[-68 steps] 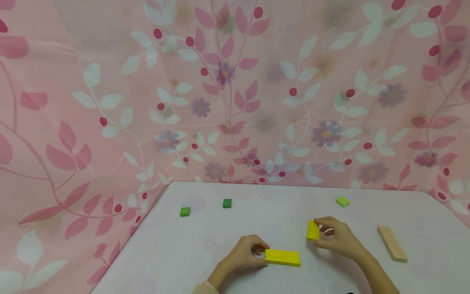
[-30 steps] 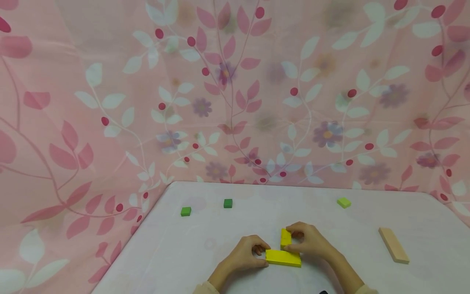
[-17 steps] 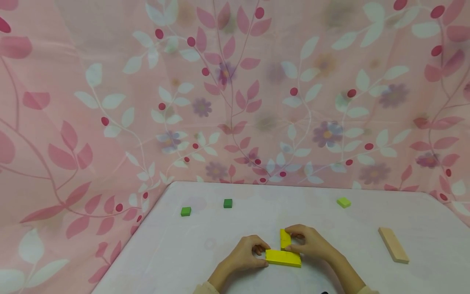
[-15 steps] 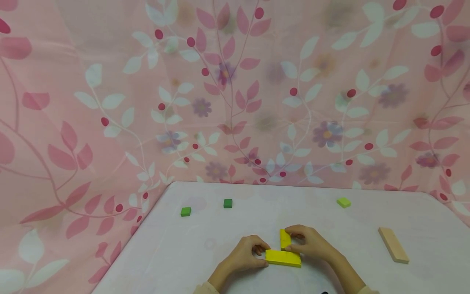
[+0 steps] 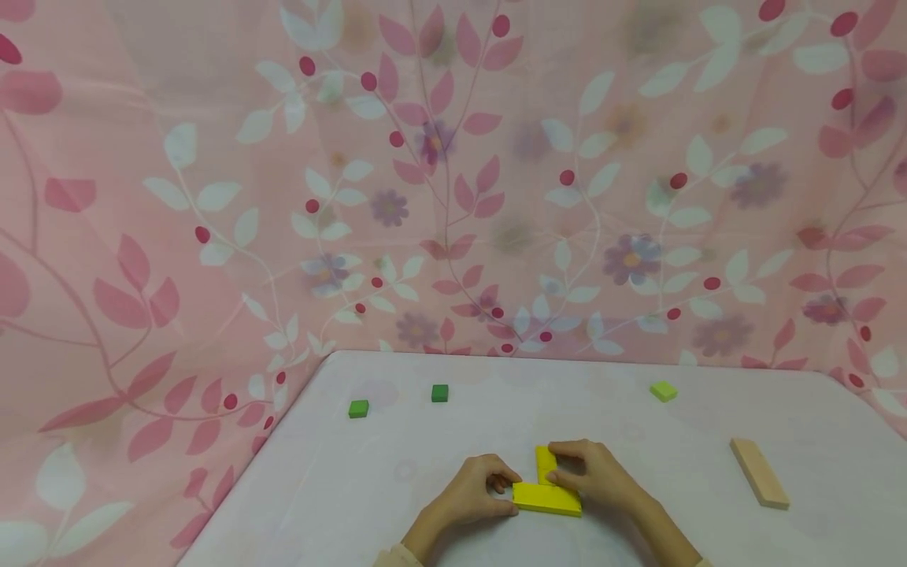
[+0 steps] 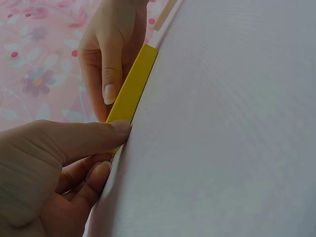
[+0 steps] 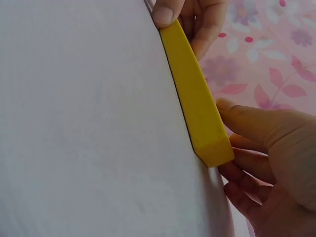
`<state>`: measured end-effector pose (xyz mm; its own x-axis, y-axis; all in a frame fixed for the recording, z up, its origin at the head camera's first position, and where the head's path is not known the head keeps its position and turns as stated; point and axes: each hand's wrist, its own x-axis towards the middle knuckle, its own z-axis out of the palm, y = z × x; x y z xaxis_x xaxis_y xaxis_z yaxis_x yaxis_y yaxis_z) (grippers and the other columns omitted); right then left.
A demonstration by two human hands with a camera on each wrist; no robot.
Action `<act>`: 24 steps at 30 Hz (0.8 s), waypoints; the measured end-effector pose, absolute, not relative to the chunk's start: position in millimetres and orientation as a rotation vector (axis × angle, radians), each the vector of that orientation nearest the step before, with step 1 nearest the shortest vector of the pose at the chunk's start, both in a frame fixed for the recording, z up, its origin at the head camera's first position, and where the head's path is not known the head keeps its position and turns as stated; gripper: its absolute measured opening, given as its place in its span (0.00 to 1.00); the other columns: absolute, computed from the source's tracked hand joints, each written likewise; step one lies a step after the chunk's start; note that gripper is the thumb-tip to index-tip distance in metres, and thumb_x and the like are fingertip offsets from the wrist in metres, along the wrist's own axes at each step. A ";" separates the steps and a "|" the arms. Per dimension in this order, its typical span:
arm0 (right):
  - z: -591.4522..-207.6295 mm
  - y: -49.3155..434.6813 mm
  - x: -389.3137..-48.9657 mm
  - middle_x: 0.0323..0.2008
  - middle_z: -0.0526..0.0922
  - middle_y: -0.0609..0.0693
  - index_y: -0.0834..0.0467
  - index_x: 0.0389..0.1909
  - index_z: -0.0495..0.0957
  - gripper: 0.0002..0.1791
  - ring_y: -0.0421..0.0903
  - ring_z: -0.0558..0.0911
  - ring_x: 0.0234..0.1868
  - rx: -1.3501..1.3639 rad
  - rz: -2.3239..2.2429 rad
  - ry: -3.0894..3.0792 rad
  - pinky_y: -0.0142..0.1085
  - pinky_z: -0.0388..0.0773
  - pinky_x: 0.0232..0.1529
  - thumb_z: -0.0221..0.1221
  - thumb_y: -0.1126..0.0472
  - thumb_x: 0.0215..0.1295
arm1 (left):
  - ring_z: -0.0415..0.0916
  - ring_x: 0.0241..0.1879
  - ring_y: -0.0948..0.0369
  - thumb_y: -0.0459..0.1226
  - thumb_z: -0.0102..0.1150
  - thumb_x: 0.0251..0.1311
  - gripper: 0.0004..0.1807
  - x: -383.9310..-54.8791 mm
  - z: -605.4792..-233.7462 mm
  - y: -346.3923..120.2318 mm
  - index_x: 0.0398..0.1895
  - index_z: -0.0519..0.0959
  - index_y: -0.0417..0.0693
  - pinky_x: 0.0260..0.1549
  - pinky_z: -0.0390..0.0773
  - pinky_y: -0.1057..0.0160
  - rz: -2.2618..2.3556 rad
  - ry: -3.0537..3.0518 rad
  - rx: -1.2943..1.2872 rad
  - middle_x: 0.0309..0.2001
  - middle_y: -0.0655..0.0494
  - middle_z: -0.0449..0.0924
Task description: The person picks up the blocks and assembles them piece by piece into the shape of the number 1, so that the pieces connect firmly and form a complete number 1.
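A long yellow block (image 5: 546, 498) lies flat on the table, its length running left to right. My left hand (image 5: 473, 492) pinches its left end between thumb and fingers; the left wrist view shows the thumb (image 6: 118, 127) on that end. Behind the long block, a shorter yellow block (image 5: 545, 465) points away from me, its near end right at the long block's back edge. My right hand (image 5: 594, 472) pinches this shorter block from the right side. In the right wrist view the long block (image 7: 195, 94) hides the shorter one, with the right thumb just behind it.
Two green blocks, one (image 5: 358, 409) at the back left and one (image 5: 440, 393) beside it, lie on the white table (image 5: 319, 488). A light green block (image 5: 664, 391) is at the back right. A plain wooden block (image 5: 760, 472) lies at right. Floral cloth (image 5: 453, 260) hangs behind.
My right hand has brought the shorter yellow block leftward and toward me, up to the long block's back edge, shifting it slightly left most recently. My left hand and the long block have stayed put.
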<state>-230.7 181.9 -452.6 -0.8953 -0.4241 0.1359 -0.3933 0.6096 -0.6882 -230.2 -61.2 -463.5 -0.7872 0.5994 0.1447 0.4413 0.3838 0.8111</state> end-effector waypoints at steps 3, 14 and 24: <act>-454.7 179.2 -230.2 0.49 0.81 0.60 0.68 0.50 0.78 0.27 0.58 0.78 0.52 -0.698 -1.180 2.805 0.53 0.71 0.52 0.64 0.52 0.57 | 0.71 0.30 0.73 0.31 0.73 0.43 0.16 -230.9 -464.4 -61.1 0.39 0.83 0.40 0.34 0.75 0.74 1.356 2.469 0.938 0.33 0.64 0.77; -455.4 178.0 -228.9 0.49 0.82 0.56 0.65 0.51 0.78 0.26 0.57 0.78 0.52 -0.687 -1.169 2.827 0.52 0.72 0.52 0.65 0.51 0.57 | 0.71 0.29 0.72 0.31 0.73 0.43 0.16 -229.9 -463.4 -60.8 0.39 0.83 0.42 0.33 0.75 0.74 1.366 2.456 0.898 0.32 0.64 0.77; -453.4 188.1 -230.1 0.53 0.79 0.58 0.65 0.55 0.75 0.28 0.58 0.75 0.55 -0.752 -1.182 2.711 0.54 0.69 0.54 0.63 0.51 0.59 | 0.70 0.29 0.73 0.31 0.73 0.43 0.16 -230.9 -464.8 -61.2 0.39 0.83 0.42 0.33 0.74 0.74 1.368 2.457 0.903 0.32 0.65 0.76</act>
<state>-230.1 188.1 -453.4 -0.8747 -0.4718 0.1107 -0.4021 0.5791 -0.7092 -230.9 -61.2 -464.8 -0.7970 0.5909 0.1248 0.4174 0.3896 0.8209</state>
